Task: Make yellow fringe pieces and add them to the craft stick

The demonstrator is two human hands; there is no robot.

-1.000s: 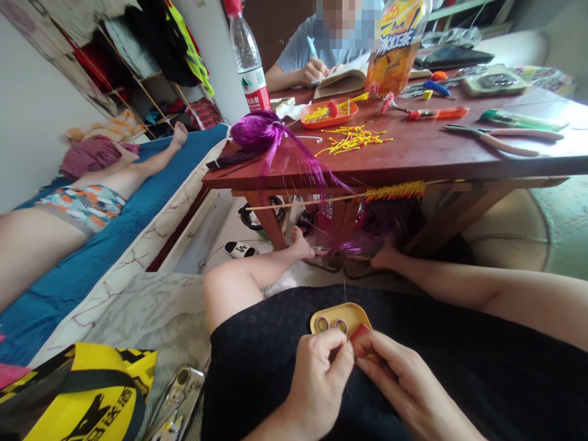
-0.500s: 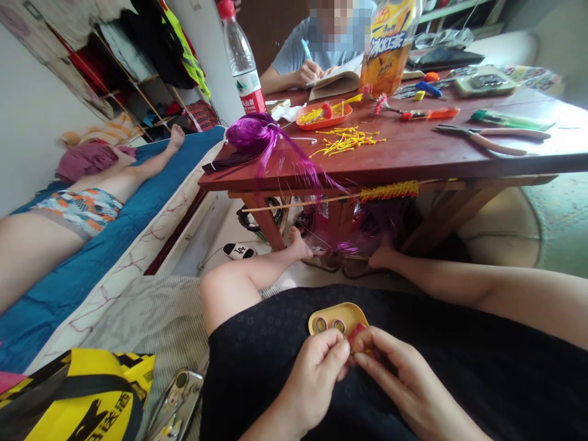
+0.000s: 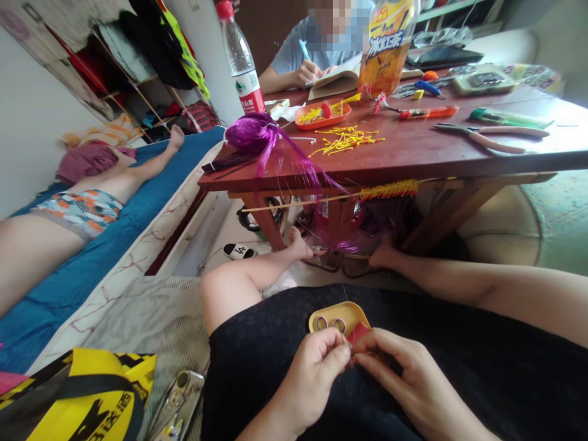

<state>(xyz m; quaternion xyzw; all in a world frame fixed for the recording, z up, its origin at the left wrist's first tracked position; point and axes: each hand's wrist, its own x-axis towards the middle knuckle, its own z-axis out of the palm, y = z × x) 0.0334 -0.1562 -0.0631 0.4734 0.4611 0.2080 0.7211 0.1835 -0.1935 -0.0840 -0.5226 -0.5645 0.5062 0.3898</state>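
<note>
My left hand (image 3: 324, 364) and my right hand (image 3: 399, 367) meet above my lap, thumbs and index fingers pinched close together. A thin strand shows at the left fingertips; what both hands pinch is too small to make out. Just behind the fingers is a yellow tray (image 3: 342, 311) with scissors, whose two finger loops (image 3: 339, 325) show at its left end. A red piece (image 3: 358, 332) lies by the tray's near edge, partly covered by my right fingers; whether they touch it I cannot tell.
On the red table (image 3: 404, 147) are yellow stamen-like stems (image 3: 346, 141), an orange tray (image 3: 321, 122), purple strands (image 3: 252, 131), pliers (image 3: 487, 136) and bottles (image 3: 388, 49). Across it, a person (image 3: 289, 58) writes in a book. A phone (image 3: 179, 404) lies left; another person's leg (image 3: 151, 156) rests on the bed.
Both hands stay at nearly the same spot above my lap. My right hand's fingers have shifted slightly, and the thin strand at the left fingertips shows more clearly.
</note>
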